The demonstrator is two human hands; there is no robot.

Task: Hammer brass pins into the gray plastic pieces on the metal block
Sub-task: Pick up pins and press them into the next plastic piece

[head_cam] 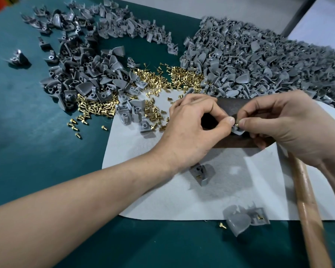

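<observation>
The left hand (197, 130) pinches a gray plastic piece (237, 131) between thumb and forefinger. The right hand (284, 126) pinches a brass pin (237, 124) at the top of that piece. Both work over the dark metal block (231, 105), with the piece at its near edge. A wooden hammer handle (307, 206) runs out from under the right hand; whether its fingers grip it cannot be told. The block lies on a white cloth (153, 194) on the green tabletop (27, 151). Pinned pieces (244, 219) lie nearer on the cloth. Beyond are loose pins (162, 78) and gray heaps to the left (81, 80) and right (259, 64).
</observation>
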